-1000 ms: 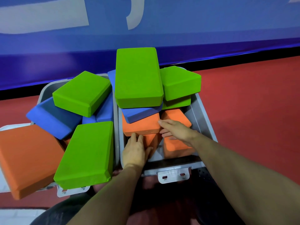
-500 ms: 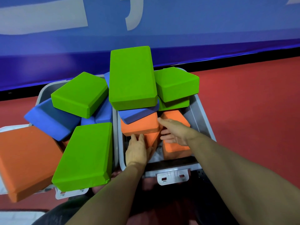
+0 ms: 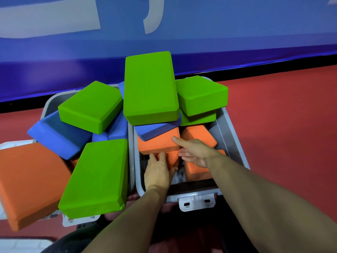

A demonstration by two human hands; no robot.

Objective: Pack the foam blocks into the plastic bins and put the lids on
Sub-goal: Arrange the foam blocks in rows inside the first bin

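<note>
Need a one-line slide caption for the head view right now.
Both hands, left and right, reach among orange foam blocks in the overfilled right bin.

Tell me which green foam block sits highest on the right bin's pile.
The long green block at the centre, lying flat on a blue block. The other green blocks in the right bin sit lower, beside it at the back corner.

A sports hall: red court floor [image 3: 282,125] edged by a blue banner [image 3: 218,33].
</note>
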